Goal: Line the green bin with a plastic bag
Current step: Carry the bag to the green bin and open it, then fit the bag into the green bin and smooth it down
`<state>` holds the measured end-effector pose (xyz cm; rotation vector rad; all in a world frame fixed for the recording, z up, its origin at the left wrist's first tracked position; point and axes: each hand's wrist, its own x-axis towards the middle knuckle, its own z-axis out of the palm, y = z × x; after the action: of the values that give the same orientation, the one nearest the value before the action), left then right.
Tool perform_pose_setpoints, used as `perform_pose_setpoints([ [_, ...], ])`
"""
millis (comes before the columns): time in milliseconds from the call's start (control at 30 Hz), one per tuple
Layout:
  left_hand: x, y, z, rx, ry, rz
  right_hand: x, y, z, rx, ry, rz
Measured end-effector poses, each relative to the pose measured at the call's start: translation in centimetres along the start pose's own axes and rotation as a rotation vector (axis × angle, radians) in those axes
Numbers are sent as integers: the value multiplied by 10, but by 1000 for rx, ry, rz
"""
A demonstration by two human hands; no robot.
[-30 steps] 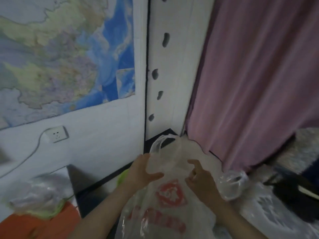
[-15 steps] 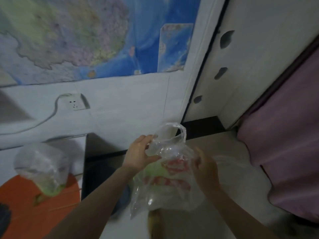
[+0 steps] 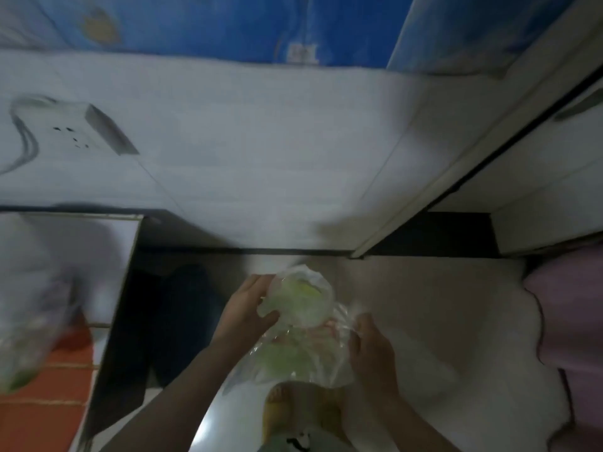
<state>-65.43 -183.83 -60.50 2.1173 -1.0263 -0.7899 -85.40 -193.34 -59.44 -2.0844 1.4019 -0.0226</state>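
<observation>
Clear plastic bag (image 3: 303, 334) with red print, green showing through it. Blue map (image 3: 228, 24) above a white wall (image 3: 244, 141). Orange surface (image 3: 42, 402) at left; pink curtain (image 3: 577, 321) at right.

Clear, crumpled bag (image 3: 301, 334) with faint red print, held up above the floor between both hands, looped handle at the top. Green bin (image 3: 287, 360) seen only as a blurred green patch through the plastic, behind the bag; shape and pose unclear.

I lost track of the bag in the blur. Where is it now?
In the head view the bag is low and centre, pinched between the left hand and right hand, over the floor and above a yellow slipper.
</observation>
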Motion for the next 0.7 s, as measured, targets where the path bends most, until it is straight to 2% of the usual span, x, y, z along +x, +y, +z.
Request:
perform_pose_setpoints([
  [167,29,-54,54,-3,69,-94,45,45,63,43,80,108],
  [333,39,-94,85,43,121,-137,77,81,102,116,75,77],
  [433,27,-119,90,2,106,-274,86,86,120,95,37,-13],
  [567,6,-145,96,-197,139,-516,88,87,142,67,-29,-136],
  [633,-2,-154,97,-89,56,-448,88,88,150,65,-84,-177],
  [700,-8,-171,102,189,-151,-269,88,89,159,24,-199,-231],
])
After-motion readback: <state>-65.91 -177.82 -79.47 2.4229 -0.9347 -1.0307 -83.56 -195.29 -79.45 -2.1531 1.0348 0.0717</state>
